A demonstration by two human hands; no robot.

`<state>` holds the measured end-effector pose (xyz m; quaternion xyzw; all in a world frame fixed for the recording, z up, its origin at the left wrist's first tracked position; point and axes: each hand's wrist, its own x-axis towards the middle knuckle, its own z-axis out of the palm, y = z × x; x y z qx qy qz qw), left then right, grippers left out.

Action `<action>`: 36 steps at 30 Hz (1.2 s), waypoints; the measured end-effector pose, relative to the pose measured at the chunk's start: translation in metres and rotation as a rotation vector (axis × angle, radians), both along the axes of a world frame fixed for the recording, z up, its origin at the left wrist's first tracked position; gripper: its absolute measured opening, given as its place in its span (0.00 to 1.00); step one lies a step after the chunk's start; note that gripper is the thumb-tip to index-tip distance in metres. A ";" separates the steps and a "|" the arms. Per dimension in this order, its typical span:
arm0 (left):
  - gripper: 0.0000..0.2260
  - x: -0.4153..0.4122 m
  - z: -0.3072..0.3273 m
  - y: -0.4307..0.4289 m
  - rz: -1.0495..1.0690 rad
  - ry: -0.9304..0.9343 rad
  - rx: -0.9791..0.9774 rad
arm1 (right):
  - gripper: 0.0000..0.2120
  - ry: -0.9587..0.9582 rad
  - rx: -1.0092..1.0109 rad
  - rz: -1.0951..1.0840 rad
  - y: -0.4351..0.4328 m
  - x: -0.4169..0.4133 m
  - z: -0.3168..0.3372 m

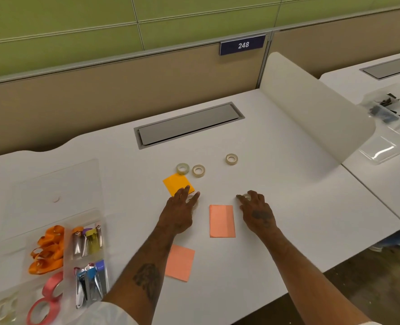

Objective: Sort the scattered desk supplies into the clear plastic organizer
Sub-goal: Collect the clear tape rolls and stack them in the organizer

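Covering half-hidden tape rolls (pixel 192 200) | left hand (pixel 177 213) flat | right hand (pixel 257 212) seemingly pinching

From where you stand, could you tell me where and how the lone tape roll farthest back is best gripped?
Come from above: the tape roll lies flat, hole up, apart from the nearest roll. I would pinch its ring wall, one finger in the hole, thumb outside.

Tape roll (pixel 192 201) mostly hidden under left hand (pixel 179 212); 2nd tape roll (pixel 245 197) partly under right hand (pixel 258 213). Clear organizer (pixel 53 184) cut off btm-left. Dark bits (pixel 386 106) far right of it: too blurry to ID.
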<state>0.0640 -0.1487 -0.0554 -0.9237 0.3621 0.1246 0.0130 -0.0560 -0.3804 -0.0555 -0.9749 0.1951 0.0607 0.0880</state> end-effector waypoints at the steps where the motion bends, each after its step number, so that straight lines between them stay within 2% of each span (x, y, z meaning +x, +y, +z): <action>1: 0.31 0.000 0.000 0.000 -0.006 0.007 -0.001 | 0.20 -0.043 0.008 -0.013 0.000 0.001 0.002; 5: 0.33 0.001 0.000 -0.002 -0.063 -0.009 0.000 | 0.19 -0.179 0.014 -0.025 0.002 0.008 0.010; 8: 0.30 0.000 -0.001 -0.003 -0.095 -0.030 0.020 | 0.20 -0.216 0.019 -0.030 0.006 0.010 0.014; 14: 0.22 -0.002 0.005 0.007 -0.031 -0.018 -0.051 | 0.21 -0.277 0.015 -0.052 0.025 0.015 0.021; 18: 0.21 -0.002 0.020 0.030 0.039 -0.004 -0.129 | 0.23 -0.277 0.043 -0.029 0.048 0.022 0.028; 25: 0.19 -0.005 0.053 0.102 0.130 -0.017 -0.290 | 0.22 -0.364 0.069 0.151 0.118 0.042 0.041; 36: 0.20 -0.028 0.080 0.256 0.293 -0.104 -0.289 | 0.20 -0.452 0.121 0.385 0.267 0.059 0.059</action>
